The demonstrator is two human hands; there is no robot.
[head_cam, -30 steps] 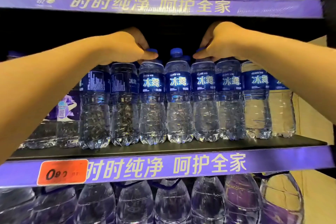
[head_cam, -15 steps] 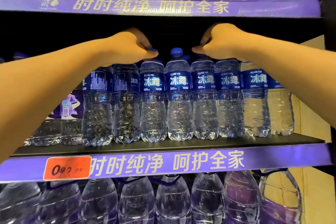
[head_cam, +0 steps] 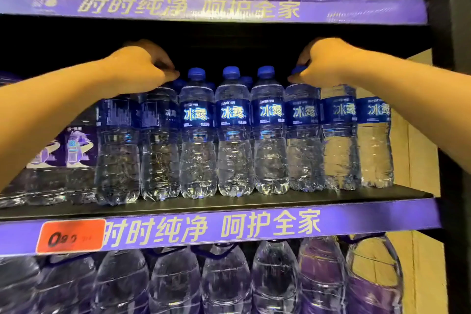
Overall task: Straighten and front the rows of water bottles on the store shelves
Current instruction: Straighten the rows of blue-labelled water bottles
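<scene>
While both hands work at the cap ends of the front row on the middle shelf (head_cam: 254, 201), the step in hand looks like turning bottles so their labels face out. The left hand (head_cam: 137, 71) has its fingers curled over the top of the second bottle from the left (head_cam: 159, 145), pinching its cap, which the hand hides. The right hand (head_cam: 321, 64) is curled round the blue cap (head_cam: 298, 70) of the sixth bottle (head_cam: 303, 140).

All eight bottles in the front row stand upright on their bases, long axes vertical, shoulder to shoulder and close to the shelf's front edge. The three middle bottles (head_cam: 233, 135) and the three to their right show the brand name squarely forward. The far-left bottle (head_cam: 117, 145) shows only fine print, and the one under the left hand shows mostly fine print with the brand name turned off to its right side.

To do this well, I would twist from the cap while keeping the base planted, so neighbours are not dragged, and stop once the logo lines up with the row. The far-left bottle probably needs the same turn. Thin plastic will flex, so a light hold should serve. More caps show behind the row; their alignment cannot be judged.
</scene>
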